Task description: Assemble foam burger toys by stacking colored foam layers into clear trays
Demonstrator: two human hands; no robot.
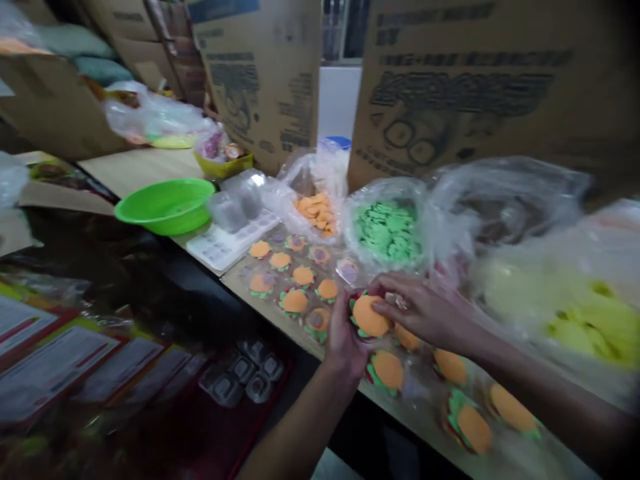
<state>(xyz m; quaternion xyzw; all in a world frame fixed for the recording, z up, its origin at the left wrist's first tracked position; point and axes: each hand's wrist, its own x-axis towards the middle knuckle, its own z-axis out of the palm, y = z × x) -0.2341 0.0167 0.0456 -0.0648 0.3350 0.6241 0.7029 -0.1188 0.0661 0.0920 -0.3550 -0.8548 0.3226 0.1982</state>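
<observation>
My left hand (343, 337) cups a small burger-shaped toy with an orange bun top and green frill (369, 316) from below and the side, fingers curled closed around it; my right hand (425, 313) lies over it, fingertips pressing the orange top, so both hands are shut on the one piece. It sits just above the near edge of the pale wooden table (145, 167), over a clear plastic sheet of finished orange-and-green burger pieces (300, 280), with more of them beside my right forearm. Risk, as I judge it: the layers look loosely stacked, so uneven pressure could slide the top off-centre or squeeze the frill out; a slip here would drop the piece off the table edge into the dark gap below. Beyond: a clear bag of green discs (387, 230), a clear bag of orange discs (315, 212), a bright green plastic bowl (167, 205), then printed brown cardboard boxes (465, 87). Frame blurred; fine detail uncertain.
</observation>
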